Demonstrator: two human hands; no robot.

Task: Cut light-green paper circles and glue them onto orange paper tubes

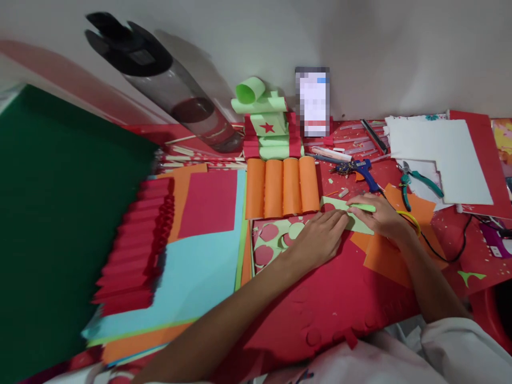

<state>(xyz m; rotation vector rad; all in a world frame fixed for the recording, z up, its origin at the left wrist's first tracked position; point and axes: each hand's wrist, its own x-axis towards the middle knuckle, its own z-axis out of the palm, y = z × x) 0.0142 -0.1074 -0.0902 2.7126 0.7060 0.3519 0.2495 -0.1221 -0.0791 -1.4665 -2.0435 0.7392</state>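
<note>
head view: both hands (320, 237) pressing green paper strip (352, 214)

My red-covered table (320, 314) against a plain white wall (400, 48), soft shadows, I see even indoor light

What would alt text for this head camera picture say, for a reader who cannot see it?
Two bare hands, the left hand and right hand, press a pale green paper piece flat on a red table. Behind them stand four orange paper rolls, with a glue gun, pliers and stacked coloured paper sheets around.
</note>
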